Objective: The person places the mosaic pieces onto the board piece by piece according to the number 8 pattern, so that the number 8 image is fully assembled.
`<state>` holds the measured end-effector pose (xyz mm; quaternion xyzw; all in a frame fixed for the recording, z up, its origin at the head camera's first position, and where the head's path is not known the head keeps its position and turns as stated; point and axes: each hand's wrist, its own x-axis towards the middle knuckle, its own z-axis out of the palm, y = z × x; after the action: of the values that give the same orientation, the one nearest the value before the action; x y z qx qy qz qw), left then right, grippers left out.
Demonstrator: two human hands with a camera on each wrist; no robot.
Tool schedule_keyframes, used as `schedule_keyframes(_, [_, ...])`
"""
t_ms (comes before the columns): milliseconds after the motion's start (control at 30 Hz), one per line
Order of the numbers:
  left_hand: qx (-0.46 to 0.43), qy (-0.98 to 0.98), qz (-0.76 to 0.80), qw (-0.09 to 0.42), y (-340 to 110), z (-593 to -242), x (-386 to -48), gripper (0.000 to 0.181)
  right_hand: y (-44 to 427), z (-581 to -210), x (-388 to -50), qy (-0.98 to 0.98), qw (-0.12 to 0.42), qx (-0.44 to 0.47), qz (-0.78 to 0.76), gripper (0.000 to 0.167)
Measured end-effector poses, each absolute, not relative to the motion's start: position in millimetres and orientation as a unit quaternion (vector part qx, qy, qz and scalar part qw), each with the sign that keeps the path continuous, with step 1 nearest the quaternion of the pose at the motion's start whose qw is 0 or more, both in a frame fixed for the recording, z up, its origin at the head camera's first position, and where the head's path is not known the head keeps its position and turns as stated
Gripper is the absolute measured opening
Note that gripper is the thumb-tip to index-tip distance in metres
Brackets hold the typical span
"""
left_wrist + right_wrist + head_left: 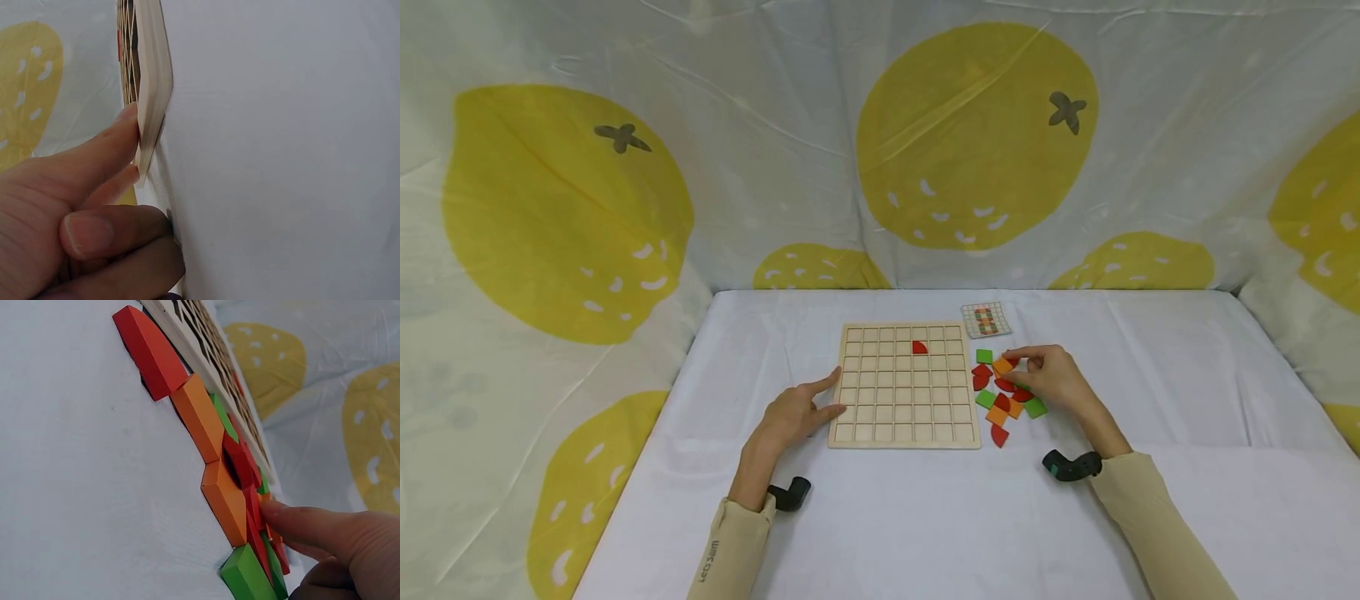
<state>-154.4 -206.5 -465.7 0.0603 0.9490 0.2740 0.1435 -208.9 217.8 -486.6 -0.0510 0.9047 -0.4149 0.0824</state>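
Note:
A wooden grid board [880, 445] lies flat on the table, with one red quarter-circle tile [919, 347] in an upper cell. My left hand [790, 417] touches the board's left edge with spread thumb and index finger; the left wrist view shows its other fingers curled beneath. At the loose pile right of the board, my right hand [1052, 379] has thumb and index finger on either side of an orange tile [1002, 366]. The right thumb [290, 515] touches the pile. Whether it pinches a tile is hidden.
A small pattern card [987, 320] lies beyond the board's upper right corner. Green tiles [984, 356], several red pieces and orange squares [199, 419] lie close together, some overlapping. One red quarter-circle [999, 436] sits nearest me. A lemon-print cloth [977, 133] hangs behind the table.

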Motion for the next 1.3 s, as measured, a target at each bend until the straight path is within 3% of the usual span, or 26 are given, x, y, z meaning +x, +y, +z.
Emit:
schedule_keyframes(333, [0.063, 0.944, 0.287, 0.153, -208, -464, -152, 0.071, 216, -488, -209, 0.914, 0.055, -0.060, -0.398, 0.035])
schedule_keyframes(867, [0.067, 0.940, 0.298, 0.151, -207, -466, -151, 0.072, 220, -489, -210, 0.906, 0.080, -0.074, -0.410, 0.033])
schedule_keyframes(1067, [0.062, 0.940, 0.297, 0.153, -209, -466, -152, 0.073, 200, -483, -211, 0.882, 0.092, -0.075, -0.456, 0.039])
schedule_keyframes(1300, [0.065, 0.938, 0.301, 0.157, -208, -469, -153, 0.073, 158, -482, -220, 0.879, 0.055, -0.101, -0.463, 0.035])
